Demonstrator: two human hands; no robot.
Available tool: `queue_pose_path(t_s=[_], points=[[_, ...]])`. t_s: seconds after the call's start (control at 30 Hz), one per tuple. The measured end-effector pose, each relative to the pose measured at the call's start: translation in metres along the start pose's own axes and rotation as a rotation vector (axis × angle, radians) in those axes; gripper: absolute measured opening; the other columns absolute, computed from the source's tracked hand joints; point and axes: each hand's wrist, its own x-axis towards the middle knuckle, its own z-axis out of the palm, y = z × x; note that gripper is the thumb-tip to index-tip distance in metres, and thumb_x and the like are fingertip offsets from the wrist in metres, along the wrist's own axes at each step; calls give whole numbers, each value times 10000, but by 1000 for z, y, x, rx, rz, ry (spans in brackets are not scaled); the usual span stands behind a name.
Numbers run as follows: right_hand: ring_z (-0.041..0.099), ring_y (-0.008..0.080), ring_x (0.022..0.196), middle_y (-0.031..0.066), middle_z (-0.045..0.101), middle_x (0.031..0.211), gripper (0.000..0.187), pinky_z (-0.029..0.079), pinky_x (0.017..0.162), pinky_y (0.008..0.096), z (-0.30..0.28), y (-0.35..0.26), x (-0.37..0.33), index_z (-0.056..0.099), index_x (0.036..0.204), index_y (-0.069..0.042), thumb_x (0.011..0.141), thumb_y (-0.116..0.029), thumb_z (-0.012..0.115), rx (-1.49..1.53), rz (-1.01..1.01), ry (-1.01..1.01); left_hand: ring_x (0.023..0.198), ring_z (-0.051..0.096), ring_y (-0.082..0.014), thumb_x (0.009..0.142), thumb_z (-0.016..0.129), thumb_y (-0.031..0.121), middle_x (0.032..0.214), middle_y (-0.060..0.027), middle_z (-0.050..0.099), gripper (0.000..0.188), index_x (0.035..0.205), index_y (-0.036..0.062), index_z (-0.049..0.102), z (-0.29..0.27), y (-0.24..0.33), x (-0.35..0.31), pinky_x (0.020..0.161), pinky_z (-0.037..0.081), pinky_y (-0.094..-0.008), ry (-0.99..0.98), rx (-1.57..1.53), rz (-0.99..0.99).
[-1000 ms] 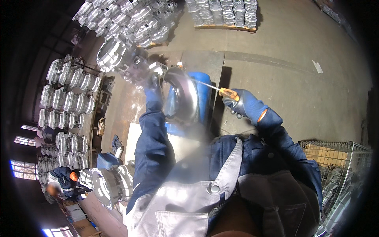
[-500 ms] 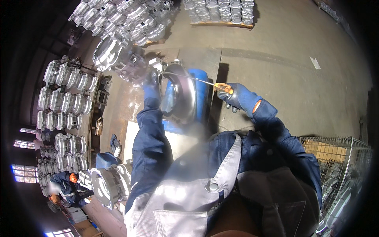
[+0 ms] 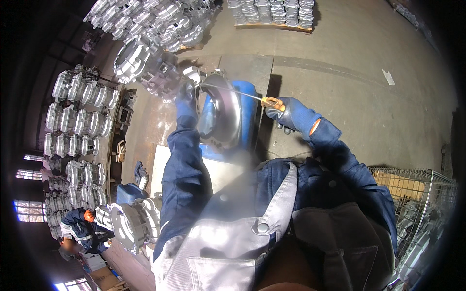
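A round silver metal casting (image 3: 232, 114) with a wide hollow opening stands in front of me against a blue support (image 3: 249, 121). My gloved left hand (image 3: 186, 94) grips the left edge of the casting, its fingertips partly hidden. My gloved right hand (image 3: 287, 112), off to the right, is closed round the yellow-orange handle of a screwdriver-like tool (image 3: 273, 103). The tool's long thin shaft crosses over the casting's top toward my left hand. Its tip is too small to make out near the casting's far left edge.
Beyond my left hand stands another large casting (image 3: 133, 60). Stacks of castings (image 3: 85, 92) line the left, with more on a pallet (image 3: 274, 28) at the back. A wire cage (image 3: 412, 194) holds metal parts at right. Another person (image 3: 80, 228) bends near a casting (image 3: 128, 227) at lower left.
My right hand and the tool have shifted slightly left and away from me. My left hand stays at the casting's edge.
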Motion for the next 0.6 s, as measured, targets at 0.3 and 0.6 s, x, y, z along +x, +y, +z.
queue_pose_path(t_s=[0.3, 0.6], points=[[623, 166, 596, 98, 618, 710, 563, 539, 555, 325, 2, -2, 5, 502, 1417, -279, 946, -589, 495, -77, 28, -15, 955, 560, -161, 1016, 525, 229, 1080, -79, 637, 272, 1182, 29, 602, -2, -7, 6, 847, 450, -310, 3, 48, -41], [642, 156, 649, 95, 658, 812, 599, 545, 551, 317, 3, 12, 21, 518, 1406, -241, 930, -605, 511, -107, -224, 39, 911, 562, -170, 1015, 506, 215, 1025, -104, 638, 260, 1181, 35, 592, 0, -10, 7, 816, 452, -310, 7, 40, 39]])
